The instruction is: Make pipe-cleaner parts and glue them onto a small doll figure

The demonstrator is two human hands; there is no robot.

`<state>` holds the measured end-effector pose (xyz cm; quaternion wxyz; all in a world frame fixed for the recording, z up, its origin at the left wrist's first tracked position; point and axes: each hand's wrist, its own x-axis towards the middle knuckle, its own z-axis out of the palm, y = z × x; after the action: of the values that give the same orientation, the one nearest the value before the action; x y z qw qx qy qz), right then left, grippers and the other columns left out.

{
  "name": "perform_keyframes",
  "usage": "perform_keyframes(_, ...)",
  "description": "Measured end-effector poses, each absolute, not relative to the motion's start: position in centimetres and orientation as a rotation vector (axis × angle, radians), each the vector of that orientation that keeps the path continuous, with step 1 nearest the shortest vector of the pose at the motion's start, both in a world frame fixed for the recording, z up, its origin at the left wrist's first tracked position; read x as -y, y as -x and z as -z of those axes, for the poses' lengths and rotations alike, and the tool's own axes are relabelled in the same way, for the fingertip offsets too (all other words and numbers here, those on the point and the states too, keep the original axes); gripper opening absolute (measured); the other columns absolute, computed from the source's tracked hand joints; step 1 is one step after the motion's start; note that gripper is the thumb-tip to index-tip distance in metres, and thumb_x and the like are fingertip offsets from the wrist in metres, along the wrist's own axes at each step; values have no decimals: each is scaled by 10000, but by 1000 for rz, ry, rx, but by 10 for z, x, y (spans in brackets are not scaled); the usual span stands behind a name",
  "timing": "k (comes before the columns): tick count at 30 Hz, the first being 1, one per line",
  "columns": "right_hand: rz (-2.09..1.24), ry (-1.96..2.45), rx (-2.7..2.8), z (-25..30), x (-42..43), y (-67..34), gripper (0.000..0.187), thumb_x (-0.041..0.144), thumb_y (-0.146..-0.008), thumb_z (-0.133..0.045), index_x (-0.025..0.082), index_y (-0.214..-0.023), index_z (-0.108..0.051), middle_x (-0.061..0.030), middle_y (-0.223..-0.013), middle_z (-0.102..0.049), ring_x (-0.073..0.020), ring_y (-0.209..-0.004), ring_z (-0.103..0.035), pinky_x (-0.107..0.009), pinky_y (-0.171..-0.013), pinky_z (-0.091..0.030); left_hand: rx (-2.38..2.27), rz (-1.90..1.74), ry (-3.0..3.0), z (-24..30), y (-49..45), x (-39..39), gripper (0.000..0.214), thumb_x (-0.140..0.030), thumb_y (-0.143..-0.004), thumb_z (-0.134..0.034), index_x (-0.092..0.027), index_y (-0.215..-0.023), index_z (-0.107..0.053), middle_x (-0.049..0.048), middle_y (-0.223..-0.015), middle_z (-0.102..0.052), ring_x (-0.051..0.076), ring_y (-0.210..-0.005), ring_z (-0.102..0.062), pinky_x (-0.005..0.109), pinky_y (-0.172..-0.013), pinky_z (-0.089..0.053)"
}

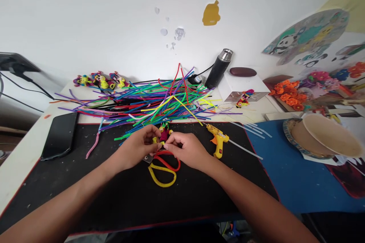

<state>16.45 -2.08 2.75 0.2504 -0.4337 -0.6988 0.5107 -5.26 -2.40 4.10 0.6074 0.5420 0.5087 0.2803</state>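
My left hand and my right hand meet over the black mat, fingers pinched together on a small pipe-cleaner figure in maroon, yellow and green. Just under the hands lie scissors with one red and one yellow handle loop. A big heap of coloured pipe cleaners spreads across the table right behind the figure.
A yellow glue gun with clear glue sticks lies right of my hands. A black phone rests at left. Finished figures, a black flask, a white box, paper flowers and stacked bowls sit further off.
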Motion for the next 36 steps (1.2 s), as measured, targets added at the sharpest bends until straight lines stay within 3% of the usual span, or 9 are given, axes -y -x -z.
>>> perform_keyframes(5, -1327, 1163, 1802, -29, 16, -157, 174, 328, -945, -647, 196, -834, -666, 47, -641, -575, -109, -565, -495, -232, -557, -356, -1242, -714, -1261, -45, 45, 17, 418, -484, -779, -806, -185, -1044, -684, 15, -854, -707, 160, -634, -632, 315, -626, -540)
perform_keyframes(10, -1457, 1085, 1501, -28, 10, -149, 200, 374, -951, -620, 209, -840, -605, 74, -555, -545, -100, -430, -496, -216, -466, -380, -1250, -888, -1220, -44, 35, 6, 423, -530, -761, -827, -168, -969, -757, 19, -732, -708, 163, -626, -628, 277, -605, -499)
perform_keyframes(27, -1580, 907, 1017, -20, -22, -163, 392, 548, -831, -773, 196, -793, -607, 92, -463, -512, -73, -345, -423, -180, -343, -264, -891, -1071, -616, -58, -2, -27, 419, -291, -505, -1037, -124, -831, -832, 24, -631, -717, 96, -522, -632, 170, -490, -524)
perform_keyframes(36, -1565, 971, 983, -6, -20, -179, 383, 542, -822, -776, 190, -799, -627, 89, -468, -512, -73, -355, -415, -184, -354, -285, -936, -989, -643, -46, -14, -28, 409, -279, -535, -1034, -121, -851, -829, 30, -709, -736, 104, -589, -679, 154, -526, -559)
